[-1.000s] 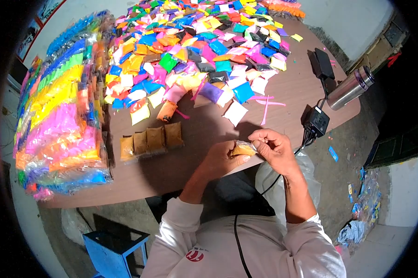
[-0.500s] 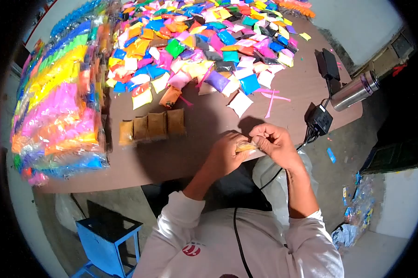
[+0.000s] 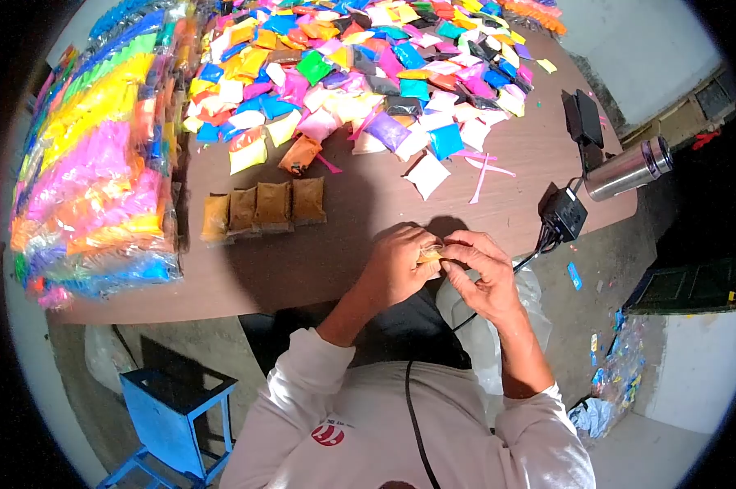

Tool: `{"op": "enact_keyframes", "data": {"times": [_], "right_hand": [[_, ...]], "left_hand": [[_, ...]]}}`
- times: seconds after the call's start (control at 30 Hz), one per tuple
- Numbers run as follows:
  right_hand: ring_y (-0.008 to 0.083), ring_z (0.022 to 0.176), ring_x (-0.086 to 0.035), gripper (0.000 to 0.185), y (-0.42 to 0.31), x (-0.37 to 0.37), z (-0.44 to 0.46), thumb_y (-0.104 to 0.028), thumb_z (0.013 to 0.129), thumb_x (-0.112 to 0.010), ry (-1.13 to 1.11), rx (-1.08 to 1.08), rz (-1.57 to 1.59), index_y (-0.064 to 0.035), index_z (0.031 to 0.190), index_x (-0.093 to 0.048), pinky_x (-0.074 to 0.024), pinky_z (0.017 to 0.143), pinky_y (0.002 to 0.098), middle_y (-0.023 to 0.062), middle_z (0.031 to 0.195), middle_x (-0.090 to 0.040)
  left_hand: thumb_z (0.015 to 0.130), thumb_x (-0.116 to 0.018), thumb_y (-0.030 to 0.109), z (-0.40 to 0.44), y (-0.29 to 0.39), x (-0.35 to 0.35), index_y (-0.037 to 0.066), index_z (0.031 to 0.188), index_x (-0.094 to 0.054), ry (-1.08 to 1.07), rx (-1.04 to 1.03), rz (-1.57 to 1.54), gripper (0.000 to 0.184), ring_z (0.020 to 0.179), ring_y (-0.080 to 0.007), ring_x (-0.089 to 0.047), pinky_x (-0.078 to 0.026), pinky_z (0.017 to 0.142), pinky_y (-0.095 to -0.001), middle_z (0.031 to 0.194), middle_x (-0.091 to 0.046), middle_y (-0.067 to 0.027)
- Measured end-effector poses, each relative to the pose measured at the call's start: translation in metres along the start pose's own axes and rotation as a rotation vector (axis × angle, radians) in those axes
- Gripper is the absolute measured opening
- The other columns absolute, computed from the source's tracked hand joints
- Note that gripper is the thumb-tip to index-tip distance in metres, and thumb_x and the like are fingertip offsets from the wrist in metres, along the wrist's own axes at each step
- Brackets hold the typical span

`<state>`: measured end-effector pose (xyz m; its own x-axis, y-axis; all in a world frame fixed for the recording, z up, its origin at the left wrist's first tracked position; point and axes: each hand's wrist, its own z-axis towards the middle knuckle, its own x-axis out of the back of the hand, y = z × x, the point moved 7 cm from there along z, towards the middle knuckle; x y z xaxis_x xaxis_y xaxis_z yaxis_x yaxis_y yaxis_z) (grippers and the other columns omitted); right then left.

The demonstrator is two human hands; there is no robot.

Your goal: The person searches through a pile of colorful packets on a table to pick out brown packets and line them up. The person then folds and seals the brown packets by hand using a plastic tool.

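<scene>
Packet (image 3: 430,256) was pinched by nearly closed left hand (image 3: 395,267) and right hand (image 3: 486,279), apparently for steadiness, toward the table's (image 3: 327,265) five o'clock.

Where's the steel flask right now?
In the head view, the steel flask lies at the table's right edge, just beside the black adapter box.

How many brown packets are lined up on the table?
4, side by side: leftmost brown, pillow-shaped plastic packet beside the stacked multicoloured plastic bags, then second packet, third packet and rightmost packet.
</scene>
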<state>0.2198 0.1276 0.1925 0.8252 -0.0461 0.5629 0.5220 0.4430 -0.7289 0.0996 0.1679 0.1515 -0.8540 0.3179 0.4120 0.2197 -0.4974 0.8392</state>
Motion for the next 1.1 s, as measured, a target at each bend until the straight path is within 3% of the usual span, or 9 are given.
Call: {"op": "enact_keyframes", "data": {"times": [0.33, 0.8, 1.1], "right_hand": [[0.0316, 0.091, -0.057, 0.028, -0.006, -0.003, 0.01, 0.001, 0.069, -0.067, -0.049, 0.041, -0.066, -0.0047, 0.096, -0.063, -0.0478, 0.078, 0.0365, 0.0129, 0.103, -0.059], [0.0314, 0.096, -0.056, 0.028, -0.008, -0.009, 0.018, 0.002, 0.07, -0.064, -0.152, -0.061, 0.009, -0.0063, 0.097, -0.061, -0.0464, 0.082, 0.0365, 0.0122, 0.107, -0.058], [0.0334, 0.093, -0.057, 0.027, -0.002, -0.002, 0.011, -0.002, 0.072, -0.067, -0.149, -0.133, -0.122, -0.0002, 0.098, -0.059, -0.0475, 0.079, 0.0385, 0.0158, 0.1, -0.061]], "left_hand": [[0.067, -0.07, 0.016, -0.001, 0.0, 0.003, 0.002, 0.08, -0.056, 0.039, -0.028, 0.029, 0.023, 0.076, -0.0327, -0.054, -0.044, 0.067, -0.0415, 0.077, -0.057, -0.0127], [0.068, -0.066, 0.009, -0.002, -0.008, -0.005, 0.003, 0.088, -0.059, 0.014, -0.028, 0.049, 0.021, 0.074, -0.0325, -0.054, -0.044, 0.067, -0.04, 0.077, -0.056, -0.0135], [0.07, -0.068, 0.012, 0.0, 0.003, 0.0, 0.003, 0.083, -0.06, 0.033, -0.048, 0.02, 0.018, 0.074, -0.0303, -0.055, -0.045, 0.066, -0.038, 0.077, -0.058, -0.0123]]}}
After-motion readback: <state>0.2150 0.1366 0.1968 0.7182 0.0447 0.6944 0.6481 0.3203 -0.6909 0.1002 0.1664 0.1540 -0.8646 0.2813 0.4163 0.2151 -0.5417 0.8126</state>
